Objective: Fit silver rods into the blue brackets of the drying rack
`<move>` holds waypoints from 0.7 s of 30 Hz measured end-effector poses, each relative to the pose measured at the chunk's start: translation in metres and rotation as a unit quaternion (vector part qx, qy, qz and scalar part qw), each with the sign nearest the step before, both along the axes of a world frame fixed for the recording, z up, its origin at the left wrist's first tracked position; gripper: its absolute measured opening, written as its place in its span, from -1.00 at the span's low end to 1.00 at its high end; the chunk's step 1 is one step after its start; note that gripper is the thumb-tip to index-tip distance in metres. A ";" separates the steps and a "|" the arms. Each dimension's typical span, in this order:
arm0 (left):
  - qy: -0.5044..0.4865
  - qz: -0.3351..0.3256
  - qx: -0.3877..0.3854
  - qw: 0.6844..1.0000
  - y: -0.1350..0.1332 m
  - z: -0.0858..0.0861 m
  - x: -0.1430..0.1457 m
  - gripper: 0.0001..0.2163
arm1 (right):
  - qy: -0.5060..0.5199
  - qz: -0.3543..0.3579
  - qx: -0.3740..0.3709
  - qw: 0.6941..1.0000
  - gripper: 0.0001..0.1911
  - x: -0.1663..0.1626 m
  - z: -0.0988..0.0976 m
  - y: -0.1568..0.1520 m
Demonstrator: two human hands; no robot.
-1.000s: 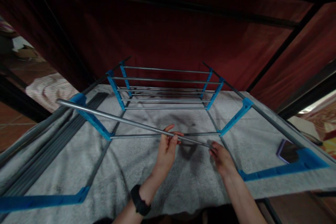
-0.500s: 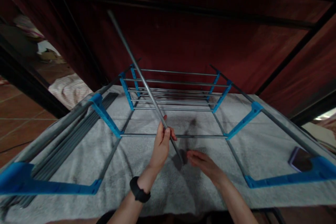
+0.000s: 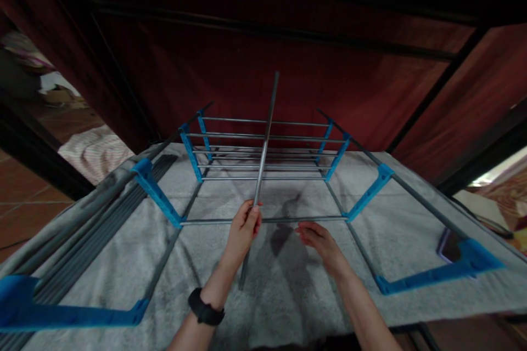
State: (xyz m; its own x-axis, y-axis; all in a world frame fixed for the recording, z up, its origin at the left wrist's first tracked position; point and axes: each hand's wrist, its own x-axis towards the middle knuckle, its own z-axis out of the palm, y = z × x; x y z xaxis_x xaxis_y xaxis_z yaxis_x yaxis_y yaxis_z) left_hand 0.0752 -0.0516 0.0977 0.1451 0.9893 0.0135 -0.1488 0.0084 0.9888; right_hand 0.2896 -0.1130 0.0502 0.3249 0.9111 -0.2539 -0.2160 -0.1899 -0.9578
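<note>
Metal tube [image 3: 264, 148] stands out mid-scene, tilted away from the person between the two sides of the drying-rack frame. Largest around it are the dark red fabric [image 3: 230, 71] at the far side and the grey plush cloth [image 3: 206, 269] underneath. On the cloth lies the frame [image 3: 428, 204], grey rails joined by blue brackets [image 3: 158, 196], with crossbars [image 3: 230, 136] fitted at the far end. Spare tubes [image 3: 109, 216] lie bundled at the left; a phone [image 3: 449, 245] sits at the right, partly behind a bracket. The left hand [image 3: 242, 227], below a black wristband [image 3: 205, 308], has its fingers wrapped around the tube's lower part. The right hand [image 3: 317, 238] is apart from it, fingers loosely bent and holding nothing visible.

With one hand gripping near one end, the long far part could swing and knock the crossbars if the wrist twists; whether it touches them cannot be told. Half a second ago the tube leaned far left, its near end just beside the right hand; now it points almost straight away.
</note>
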 end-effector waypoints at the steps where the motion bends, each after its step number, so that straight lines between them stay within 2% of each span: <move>1: 0.015 -0.003 0.012 1.000 0.002 0.002 -0.003 -0.65 | 0.004 -0.011 0.004 1.000 -0.53 0.001 0.001 0.002; 4: 0.086 -0.007 0.079 0.993 0.006 0.002 -0.012 -0.70 | 0.009 -0.040 0.012 0.999 -0.55 0.004 0.001 0.008; 8: 0.219 -0.005 0.157 0.963 0.011 -0.006 -0.021 -0.75 | 0.009 -0.070 0.022 0.997 -0.55 0.007 0.004 0.015; 14: 0.383 -0.060 0.172 0.905 0.017 -0.018 -0.030 -0.73 | 0.006 -0.093 0.048 0.995 -0.58 0.009 0.007 0.021; 21: 0.439 -0.090 0.197 0.872 0.020 -0.020 -0.041 -0.75 | 0.015 -0.116 0.091 0.989 -0.57 0.015 0.011 0.019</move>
State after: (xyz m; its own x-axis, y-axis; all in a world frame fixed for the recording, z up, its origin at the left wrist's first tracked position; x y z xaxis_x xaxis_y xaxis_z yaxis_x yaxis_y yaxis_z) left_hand 0.0346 -0.0312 0.0782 0.4223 0.8934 0.1533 0.6354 -0.4124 0.6529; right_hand 0.3047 -0.0936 0.0616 0.5258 0.8441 -0.1049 -0.2625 0.0438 -0.9639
